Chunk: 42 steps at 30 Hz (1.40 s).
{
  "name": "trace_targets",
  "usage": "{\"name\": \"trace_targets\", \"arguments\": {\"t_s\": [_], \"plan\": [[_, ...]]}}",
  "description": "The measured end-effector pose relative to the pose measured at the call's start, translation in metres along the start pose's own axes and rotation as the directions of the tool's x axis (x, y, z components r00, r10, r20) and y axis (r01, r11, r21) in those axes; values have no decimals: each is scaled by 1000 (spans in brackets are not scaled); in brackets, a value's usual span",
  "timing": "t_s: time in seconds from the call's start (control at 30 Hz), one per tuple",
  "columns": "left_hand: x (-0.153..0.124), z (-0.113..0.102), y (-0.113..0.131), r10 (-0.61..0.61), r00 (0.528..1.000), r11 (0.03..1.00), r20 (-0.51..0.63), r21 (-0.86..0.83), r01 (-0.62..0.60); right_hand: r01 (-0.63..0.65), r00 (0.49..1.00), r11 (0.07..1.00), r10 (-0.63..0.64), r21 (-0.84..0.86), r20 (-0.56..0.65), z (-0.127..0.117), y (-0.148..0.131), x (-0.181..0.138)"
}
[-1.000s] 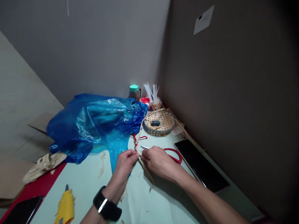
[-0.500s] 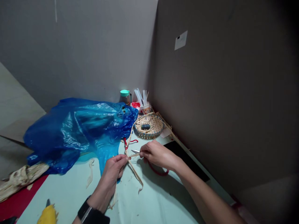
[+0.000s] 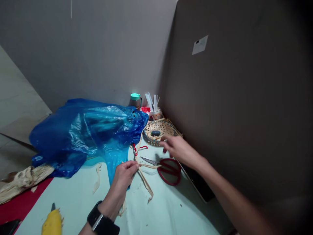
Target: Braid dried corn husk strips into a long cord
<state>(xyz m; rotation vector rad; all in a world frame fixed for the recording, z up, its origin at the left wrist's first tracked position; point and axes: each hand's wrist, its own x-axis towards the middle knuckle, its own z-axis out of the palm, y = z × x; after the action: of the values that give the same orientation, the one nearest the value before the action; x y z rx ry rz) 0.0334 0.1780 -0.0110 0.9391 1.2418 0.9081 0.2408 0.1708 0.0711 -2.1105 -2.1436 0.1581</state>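
My left hand (image 3: 124, 176) pinches thin pale straw strips (image 3: 144, 180) that trail over the light green table top (image 3: 168, 212). Red-handled scissors (image 3: 165, 167) lie on the table just right of the strips, blades pointing left. My right hand (image 3: 178, 149) hovers above and behind the scissors with its fingers loosely spread and holds nothing. It is close to a small woven basket (image 3: 168, 130) that has a dark spool (image 3: 155, 133) in it. A short red cord (image 3: 137, 148) lies beside the strips.
A big crumpled blue plastic bag (image 3: 85, 133) fills the left of the table. A teal-lidded jar (image 3: 135, 100) and a cup of white sticks (image 3: 154, 107) stand in the corner. A dark tablet (image 3: 199, 186) lies by the right wall, a yellow glue gun (image 3: 52, 223) at bottom left.
My right hand has let go of the scissors, which now lie on the table, and has moved back toward the woven basket. My left hand still pinches the strips.
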Motion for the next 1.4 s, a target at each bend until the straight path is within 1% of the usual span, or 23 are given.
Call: {"name": "trace_targets", "arguments": {"t_s": [0.07,0.1,0.17,0.3,0.4,0.5,0.6,0.67,0.7,0.73,0.77,0.8,0.83,0.87,0.9,0.93,0.97,1.0,1.17,1.23,1.3,1.33,1.4], "plan": [[1,-1,1,-2,1000,1000,9,-1,2,-133,988,988,125,-83,-92,-9,21,19],[1,-1,2,-3,1000,1000,14,-2,3,-185,979,977,173,-111,-107,-10,30,27],[2,-1,2,-1,1000,1000,23,-5,1,-245,967,958,231,-147,-109,-7,44,41],[2,-1,2,10,999,1000,34,-10,-9,-289,957,942,278,-172,-88,11,57,51],[1,-3,0,4,999,1000,43,-23,-3,-306,950,938,291,-161,-108,18,62,50],[0,-3,1,1,997,999,72,-36,2,-315,941,941,292,-127,-170,10,65,47],[-2,-2,3,4,995,999,101,-35,-1,-308,922,949,280,-67,-268,-11,65,43],[-3,-2,4,0,994,999,109,-37,4,-266,915,964,247,-18,-320,-27,61,37],[-3,-2,4,-6,993,999,114,-35,10,-218,920,976,212,18,-328,-34,57,33],[-4,-2,4,-13,992,999,123,-32,17,-140,936,987,157,76,-316,-39,52,29],[-4,-3,3,-18,991,999,134,-28,22,-33,957,982,84,185,-276,-42,47,24],[-3,-3,3,-16,989,1000,147,-23,20,87,976,926,-6,368,-216,-43,40,18],[-3,-4,2,-9,987,1000,161,-19,12,156,985,825,-92,543,-143,-41,33,13],[-3,-4,2,2,985,1000,174,-18,1,180,982,701,-170,690,-83,-38,25,8],[-3,-5,2,14,983,1000,182,-18,-11,170,972,589,-230,790,-37,-33,18,4],[-3,-5,2,23,983,1000,185,-20,-19,146,964,518,-266,843,-4,-28,11,0],[-4,-5,2,28,983,999,184,-22,-24,130,958,475,-287,870,14,-22,5,-2],[-4,-5,2,29,983,999,179,-24,-26,115,952,455,-304,883,32,-15,1,-4],[-6,-5,5,29,990,1000,139,-15,-27,84,914,456,-389,886,114,22,-10,-2],[-7,-5,6,24,991,1000,130,-20,-21,78,910,440,-399,895,116,35,-11,-2],[-8,-5,7,20,992,999,128,-36,-15,62,917,423,-382,904,116,44,-13,-4],[-8,-4,7,20,992,999,127,-43,-14,67,927,431,-361,900,104,47,-14,-6],[-8,-3,7,26,992,999,120,-50,-20,121,946,511,-318,851,56,46,-18,-10]]}}
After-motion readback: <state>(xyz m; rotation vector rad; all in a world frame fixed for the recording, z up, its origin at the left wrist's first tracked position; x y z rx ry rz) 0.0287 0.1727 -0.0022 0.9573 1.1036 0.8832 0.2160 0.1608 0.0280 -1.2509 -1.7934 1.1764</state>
